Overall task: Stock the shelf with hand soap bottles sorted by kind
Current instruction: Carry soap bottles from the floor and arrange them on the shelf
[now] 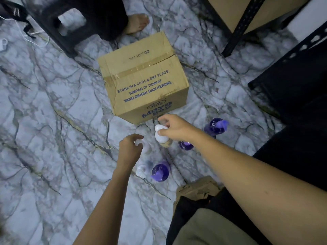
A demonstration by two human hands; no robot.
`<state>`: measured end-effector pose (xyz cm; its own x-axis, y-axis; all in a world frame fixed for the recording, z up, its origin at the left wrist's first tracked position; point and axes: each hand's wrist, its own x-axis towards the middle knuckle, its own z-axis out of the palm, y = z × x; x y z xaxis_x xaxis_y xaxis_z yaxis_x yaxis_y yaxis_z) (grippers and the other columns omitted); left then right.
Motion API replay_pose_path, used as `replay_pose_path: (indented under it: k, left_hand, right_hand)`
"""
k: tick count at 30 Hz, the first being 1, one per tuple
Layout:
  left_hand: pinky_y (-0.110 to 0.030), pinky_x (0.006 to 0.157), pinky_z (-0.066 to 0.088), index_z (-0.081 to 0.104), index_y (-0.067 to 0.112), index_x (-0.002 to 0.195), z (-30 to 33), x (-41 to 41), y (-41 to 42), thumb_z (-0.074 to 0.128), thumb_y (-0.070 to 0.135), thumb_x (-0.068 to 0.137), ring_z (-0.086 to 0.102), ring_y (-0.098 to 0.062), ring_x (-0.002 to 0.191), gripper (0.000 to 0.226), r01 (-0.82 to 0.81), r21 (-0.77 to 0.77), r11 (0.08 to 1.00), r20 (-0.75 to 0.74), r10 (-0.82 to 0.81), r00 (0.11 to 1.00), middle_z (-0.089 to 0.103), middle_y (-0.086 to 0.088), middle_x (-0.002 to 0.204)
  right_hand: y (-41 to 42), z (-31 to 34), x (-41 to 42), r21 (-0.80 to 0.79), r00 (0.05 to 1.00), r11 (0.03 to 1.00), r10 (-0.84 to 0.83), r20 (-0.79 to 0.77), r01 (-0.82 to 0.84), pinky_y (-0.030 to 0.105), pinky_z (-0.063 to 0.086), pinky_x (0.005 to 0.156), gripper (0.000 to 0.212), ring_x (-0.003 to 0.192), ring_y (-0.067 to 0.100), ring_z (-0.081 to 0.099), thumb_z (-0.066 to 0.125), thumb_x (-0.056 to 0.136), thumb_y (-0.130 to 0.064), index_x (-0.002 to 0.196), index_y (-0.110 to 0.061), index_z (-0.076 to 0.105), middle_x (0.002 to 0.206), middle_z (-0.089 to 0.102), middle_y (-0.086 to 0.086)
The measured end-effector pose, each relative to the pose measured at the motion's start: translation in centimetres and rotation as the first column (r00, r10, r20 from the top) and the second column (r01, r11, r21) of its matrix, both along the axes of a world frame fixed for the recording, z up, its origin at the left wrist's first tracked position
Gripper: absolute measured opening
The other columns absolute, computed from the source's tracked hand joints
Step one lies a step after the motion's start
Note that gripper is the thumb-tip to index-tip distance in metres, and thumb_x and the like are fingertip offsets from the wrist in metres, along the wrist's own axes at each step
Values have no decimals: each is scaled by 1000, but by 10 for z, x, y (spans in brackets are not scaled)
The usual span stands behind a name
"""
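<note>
The right hand [172,127] pinches the white pump head of a pale soap bottle [161,136] standing on the marbled floor [53,121], just in front of a closed cardboard box [143,76]. The left hand [130,147] curls its fingers around a second white-topped bottle [144,146], mostly hidden under it. Around them stand 3 purple bottles: 1 beside the right wrist [185,145], 1 farther right [216,126], 1 nearer the body [160,171] beside another white bottle [141,170]. A dark shelf frame [244,25] rises at the upper right.
</note>
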<state>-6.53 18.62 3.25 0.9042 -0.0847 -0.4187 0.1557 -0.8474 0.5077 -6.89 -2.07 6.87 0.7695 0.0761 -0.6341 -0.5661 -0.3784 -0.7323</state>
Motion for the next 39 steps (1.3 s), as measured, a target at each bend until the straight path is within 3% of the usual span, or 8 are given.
replay_pose_path:
  k: [4,10,16,21,26,29,34,39]
  left_hand:
    - [-3,53,37,75,11,100,36,8,-10,57,-3,80,58,-13,68,31,50,-21,999,79,-49,996,72,-5,104]
    - [-19,58,36,75,13,99,102,10,-35,60,-2,80,56,-13,68,28,153,-91,984,215,-131,968,71,0,100]
    - [-28,75,51,73,19,106,186,7,-73,59,6,84,65,-16,99,29,343,-151,927,371,-268,889,70,4,117]
    - [-13,55,37,71,17,112,264,-4,-117,60,9,87,54,-2,64,29,508,-89,857,542,-386,746,71,-1,111]
    - [-30,75,52,72,24,107,333,-16,-166,59,16,85,64,-15,90,27,619,-28,785,676,-442,590,73,6,105]
    - [-34,77,55,71,28,103,370,-25,-199,60,20,83,65,-15,90,24,667,-13,745,727,-451,518,70,11,96]
    - [-28,71,53,70,30,104,432,-42,-257,60,20,84,62,-6,81,24,758,-49,651,766,-462,447,66,12,94]
    - [-13,64,39,69,28,101,492,-61,-313,62,18,87,55,2,77,19,841,-37,539,814,-472,339,62,12,86]
  right_hand:
    - [-7,39,-2,-59,985,998,20,174,-10,36,55,92,45,110,16,61,75,83,-17,126,-21,63,123,63,-3]
    - [-38,121,-10,-272,922,961,51,384,60,30,50,75,18,96,19,62,72,84,-19,103,-18,70,106,66,0]
    - [-86,210,-33,-465,856,866,91,509,185,34,51,71,12,88,18,63,72,84,-29,93,-19,71,94,67,0]
    - [-122,284,-68,-579,801,760,134,583,294,34,52,63,15,79,16,63,69,82,-34,87,-21,73,85,68,-3]
    - [-154,357,-105,-662,752,638,192,631,393,29,47,61,15,75,11,59,65,85,-32,93,-21,72,77,60,-14]
    - [-177,395,-129,-698,733,557,217,645,450,31,47,62,17,72,7,55,64,86,-35,96,-24,73,74,53,-17]
    - [-218,450,-171,-740,720,417,242,651,529,33,54,69,15,85,10,63,61,84,-37,88,-30,74,89,67,-14]
    - [-250,505,-218,-744,719,296,210,663,600,32,53,72,13,77,1,58,62,83,-35,85,-30,74,82,66,-17]
